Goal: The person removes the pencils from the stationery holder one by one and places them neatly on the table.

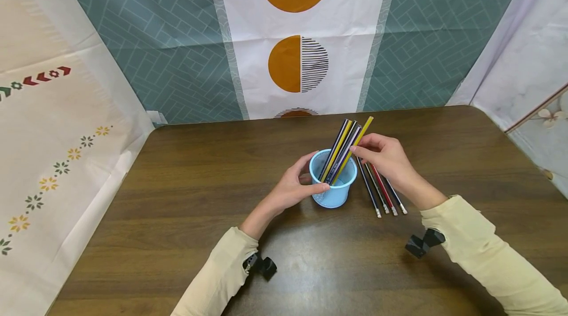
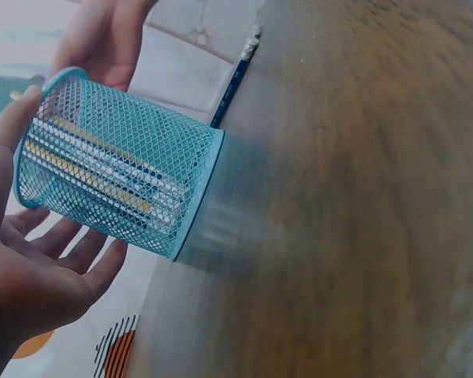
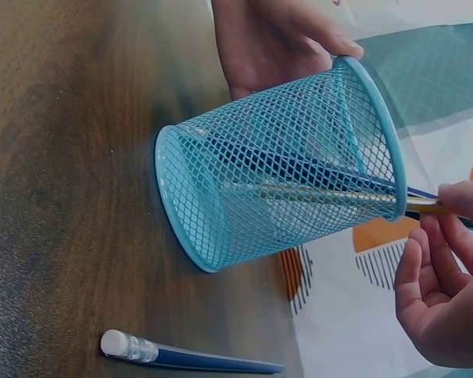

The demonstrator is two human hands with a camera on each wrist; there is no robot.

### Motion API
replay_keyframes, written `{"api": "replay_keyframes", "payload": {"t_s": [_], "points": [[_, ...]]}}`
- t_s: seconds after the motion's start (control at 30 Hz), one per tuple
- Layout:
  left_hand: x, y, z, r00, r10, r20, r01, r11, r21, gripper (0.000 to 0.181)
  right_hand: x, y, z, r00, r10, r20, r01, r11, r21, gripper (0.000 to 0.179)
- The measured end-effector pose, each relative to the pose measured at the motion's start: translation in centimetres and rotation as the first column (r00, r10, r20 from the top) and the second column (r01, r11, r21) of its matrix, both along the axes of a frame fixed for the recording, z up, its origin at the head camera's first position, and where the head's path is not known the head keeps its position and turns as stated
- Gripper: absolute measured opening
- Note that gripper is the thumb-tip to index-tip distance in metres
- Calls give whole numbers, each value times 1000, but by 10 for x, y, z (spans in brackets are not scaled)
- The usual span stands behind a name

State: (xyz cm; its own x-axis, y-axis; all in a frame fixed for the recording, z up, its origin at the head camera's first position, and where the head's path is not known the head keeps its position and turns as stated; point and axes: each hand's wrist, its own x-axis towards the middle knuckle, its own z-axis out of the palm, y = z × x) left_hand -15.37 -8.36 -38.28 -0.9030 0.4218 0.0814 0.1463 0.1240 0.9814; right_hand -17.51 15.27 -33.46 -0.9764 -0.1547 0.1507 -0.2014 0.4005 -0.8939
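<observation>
A light blue mesh pencil cup (image 1: 332, 198) stands upright on the table. My left hand (image 1: 290, 187) holds it from the left, thumb over the near rim and fingers around the far side. Several dark and yellow pencils (image 1: 339, 146) lean inside the cup toward its right edge. With thumb and fingertips, my right hand (image 1: 390, 158) pinches a yellow pencil (image 1: 367, 125) above the rim; its lower part is inside the cup. In the right wrist view, the right fingers are close by the rim of the mesh cup (image 3: 284, 169).
Several pencils, among them a red pencil (image 1: 384, 190) and a dark pencil (image 1: 368, 188), lie on the brown wooden table (image 1: 199, 183) right of the cup, eraser ends toward me. A patterned cloth (image 1: 177, 59) hangs behind the table's far edge.
</observation>
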Motion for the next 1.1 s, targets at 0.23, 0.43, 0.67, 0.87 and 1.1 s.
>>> {"api": "replay_keyframes", "payload": {"t_s": [0.23,0.43,0.67,0.87,1.1], "points": [[0,0,1,1000,-1,7,1,1000,5,74,1,1,3,999,24,-23,-26,995,-101,25],[0,0,1,1000,3,0,-3,1000,-1,74,0,2,3,998,51,-22,-54,984,-168,24],[0,0,1,1000,8,-6,-8,1000,-16,75,3,4,9,998,41,-39,-46,989,-141,26],[0,0,-1,1000,4,-9,-4,1000,-7,74,4,5,12,997,35,-73,-42,995,-88,25],[-1,0,-1,1000,2,-9,-2,1000,-7,74,5,6,15,990,32,-139,-33,999,-5,25]]}}
